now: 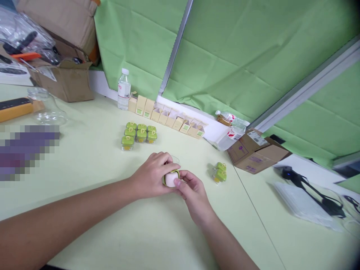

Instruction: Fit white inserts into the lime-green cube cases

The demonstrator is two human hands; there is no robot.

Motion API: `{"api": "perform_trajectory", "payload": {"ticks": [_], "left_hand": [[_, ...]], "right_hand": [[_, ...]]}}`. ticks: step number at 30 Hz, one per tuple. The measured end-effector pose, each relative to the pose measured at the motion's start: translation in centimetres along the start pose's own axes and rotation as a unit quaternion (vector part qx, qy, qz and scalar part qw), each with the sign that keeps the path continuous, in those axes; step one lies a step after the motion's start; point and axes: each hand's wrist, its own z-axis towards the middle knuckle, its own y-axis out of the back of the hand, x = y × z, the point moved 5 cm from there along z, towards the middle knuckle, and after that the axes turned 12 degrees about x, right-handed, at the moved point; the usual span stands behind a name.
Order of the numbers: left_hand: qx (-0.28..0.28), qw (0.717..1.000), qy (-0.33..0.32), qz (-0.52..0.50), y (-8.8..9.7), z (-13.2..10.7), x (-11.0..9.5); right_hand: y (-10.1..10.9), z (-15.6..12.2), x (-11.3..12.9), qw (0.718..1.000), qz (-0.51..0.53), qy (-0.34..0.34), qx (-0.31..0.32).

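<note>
Above the middle of the table, my left hand (152, 174) and my right hand (194, 190) meet around a small green-rimmed piece with a white face (170, 179), which looks like the lid of a small container. My left fingers wrap its left side and top. The right thumb presses on the white face while the other right fingers curl behind. A thin curved line, perhaps a clear rim or a thread, shows just above the fingertips; I cannot tell which. Several small clear containers with green lids (141, 133) stand in a group beyond my left hand. Two more (221, 173) stand right of my right hand.
Small tan cartons (165, 116) line the back edge beside an upright water bottle (123, 90). Two bottles (231, 138) lean near a cardboard box (253, 152) at right. Black cabled gear (312, 193) lies over a clear plastic stack. At left are a glass jar (46, 107) and an open carton (67, 82).
</note>
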Motion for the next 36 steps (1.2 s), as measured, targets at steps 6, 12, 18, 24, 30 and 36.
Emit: {"api": "perform_trajectory", "payload": {"ticks": [6,12,18,24,30,36], "left_hand": [[-0.02,0.999,-0.004,0.025,0.2,0.1,0.2],[-0.044,0.998,-0.026,-0.045,0.3,0.1,0.7],[-0.036,0.991,-0.052,-0.121,0.4,0.0,0.4],[0.024,0.993,0.011,-0.116,-0.1,0.0,1.0],[0.077,0.976,0.139,-0.152,-1.9,0.1,4.4],[0.128,0.965,0.146,-0.179,-3.2,0.9,4.8]], "right_hand": [[0.5,0.1,-0.2,0.999,0.039,-0.002,-0.028],[0.4,0.2,-0.3,0.998,0.066,-0.018,-0.013],[-0.6,0.2,-0.6,0.982,0.141,-0.096,0.08],[1.4,0.3,-0.4,0.993,0.117,-0.031,-0.015],[3.8,0.1,1.2,0.982,-0.04,0.074,-0.166],[3.3,0.0,1.7,0.954,-0.175,0.151,-0.188]]}}
